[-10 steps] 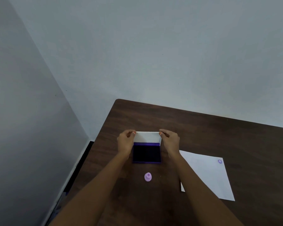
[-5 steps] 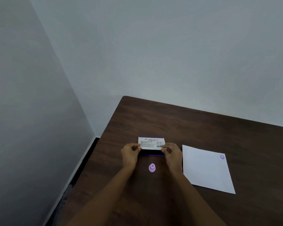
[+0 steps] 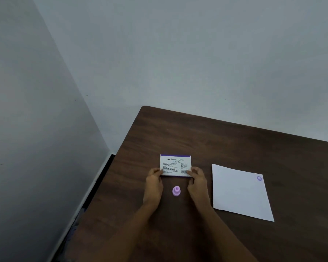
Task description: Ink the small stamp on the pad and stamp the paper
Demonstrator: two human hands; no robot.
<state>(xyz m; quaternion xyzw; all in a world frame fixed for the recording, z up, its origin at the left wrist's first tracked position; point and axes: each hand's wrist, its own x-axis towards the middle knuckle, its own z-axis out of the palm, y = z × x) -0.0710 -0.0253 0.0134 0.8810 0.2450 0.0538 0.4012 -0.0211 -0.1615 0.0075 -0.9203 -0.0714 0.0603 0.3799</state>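
Pressing down on a now-shut ink pad (image 3: 175, 164): lid seen raised over the dark ink surface a second ago, half lowered shortly after, flat at present with the printed label facing up. Left hand (image 3: 154, 183) at the near-left corner, right hand (image 3: 197, 181) at the near-right corner, fingers (image 3: 194, 170) of both curled and pinching the lid's near edge. Small lilac stamp (image 3: 176, 191) standing upright on the tabletop (image 3: 235, 140), just in front of the pad, between the two wrists, touched by neither. Paper (image 3: 239, 193) lying to the right, well apart from the pad, carrying one purple imprint (image 3: 259, 178) near its far right corner. Judged from the imprint and the closed lid: inking and stamping apparently done, closing-up in hand. Ink surface hidden, so no further inking possible without reopening. Latch engagement not discernible.
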